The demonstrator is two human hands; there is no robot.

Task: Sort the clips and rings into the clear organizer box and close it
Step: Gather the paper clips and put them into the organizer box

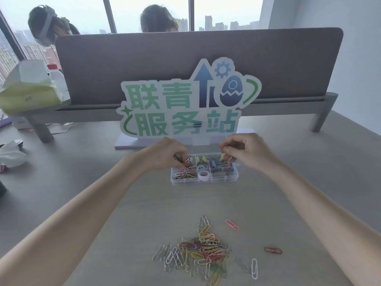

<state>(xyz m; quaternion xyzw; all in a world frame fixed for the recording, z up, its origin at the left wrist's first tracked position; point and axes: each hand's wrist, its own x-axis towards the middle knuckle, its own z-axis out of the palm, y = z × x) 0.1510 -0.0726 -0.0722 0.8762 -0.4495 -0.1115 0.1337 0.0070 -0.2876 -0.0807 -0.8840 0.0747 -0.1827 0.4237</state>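
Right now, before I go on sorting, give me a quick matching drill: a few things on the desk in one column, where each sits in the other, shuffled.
Things:
1. left hand
2. right hand
3. paper clip pile
4. tape roll

Places:
A. loose on the desk, nearest the camera
B. front middle compartment of the organizer box
C. over the box's left end, pinching paper clips
D. over the box's right end, pinching a clip

Pairs: 1-C, 2-D, 3-A, 4-B

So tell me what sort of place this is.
Probably a shared high-rise office: a fabric desk divider, a standing sign on the grey desk, and tall windows overlooking city towers.
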